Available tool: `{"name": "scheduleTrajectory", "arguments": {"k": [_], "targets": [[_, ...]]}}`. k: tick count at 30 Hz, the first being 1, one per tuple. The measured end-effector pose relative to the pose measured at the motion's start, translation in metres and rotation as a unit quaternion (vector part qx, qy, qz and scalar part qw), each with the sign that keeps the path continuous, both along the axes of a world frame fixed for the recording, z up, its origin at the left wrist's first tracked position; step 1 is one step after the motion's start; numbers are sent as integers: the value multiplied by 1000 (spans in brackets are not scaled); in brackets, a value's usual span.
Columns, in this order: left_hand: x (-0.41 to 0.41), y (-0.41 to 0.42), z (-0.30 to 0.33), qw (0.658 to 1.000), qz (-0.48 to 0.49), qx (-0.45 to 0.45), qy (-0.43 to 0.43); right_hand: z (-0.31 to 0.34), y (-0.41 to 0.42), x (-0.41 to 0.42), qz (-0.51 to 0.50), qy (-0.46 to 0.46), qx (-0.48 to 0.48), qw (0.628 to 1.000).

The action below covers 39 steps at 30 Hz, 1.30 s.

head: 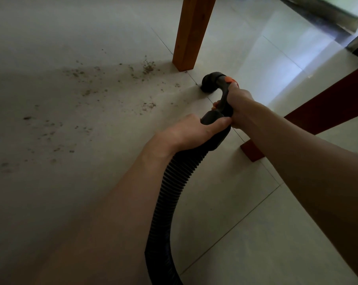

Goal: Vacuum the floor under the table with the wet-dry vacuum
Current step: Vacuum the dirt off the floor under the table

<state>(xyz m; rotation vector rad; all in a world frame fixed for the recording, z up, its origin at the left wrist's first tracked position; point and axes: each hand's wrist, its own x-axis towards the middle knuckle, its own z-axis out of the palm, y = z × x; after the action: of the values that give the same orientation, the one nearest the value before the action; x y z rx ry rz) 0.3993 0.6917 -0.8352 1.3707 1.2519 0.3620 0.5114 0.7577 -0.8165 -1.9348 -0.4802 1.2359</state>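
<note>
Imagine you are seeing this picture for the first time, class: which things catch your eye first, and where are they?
Two hands meet at centre frame: the left hand grips the cuff of the black ribbed hose, and the right hand grips the curved handle just ahead, with the nozzle down on the tile. Brown crumbs are scattered over the floor to the left. A wooden table leg stands just behind the nozzle.

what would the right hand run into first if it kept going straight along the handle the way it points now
Probably the floor by the orange table leg: the right hand aims past the nozzle. Depth is unclear.
</note>
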Motion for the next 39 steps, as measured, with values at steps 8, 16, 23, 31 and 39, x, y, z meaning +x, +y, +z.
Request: {"name": "scheduleTrajectory", "arguments": {"k": [8,16,23,31,39], "targets": [[15,1,-3,1000,-1,22,6,-3,1,18,13,9,9,1000],[28,8,1,996,41,72,-16,10,12,28,42,22,7,999],[33,12,-9,994,61,84,-12,-5,26,38,-25,-4,12,1000],[43,19,-18,992,73,99,-1,-18,50,48,-68,16,-16,997],[50,21,-21,993,67,100,-1,-25,58,57,-82,-26,16,996]]}}
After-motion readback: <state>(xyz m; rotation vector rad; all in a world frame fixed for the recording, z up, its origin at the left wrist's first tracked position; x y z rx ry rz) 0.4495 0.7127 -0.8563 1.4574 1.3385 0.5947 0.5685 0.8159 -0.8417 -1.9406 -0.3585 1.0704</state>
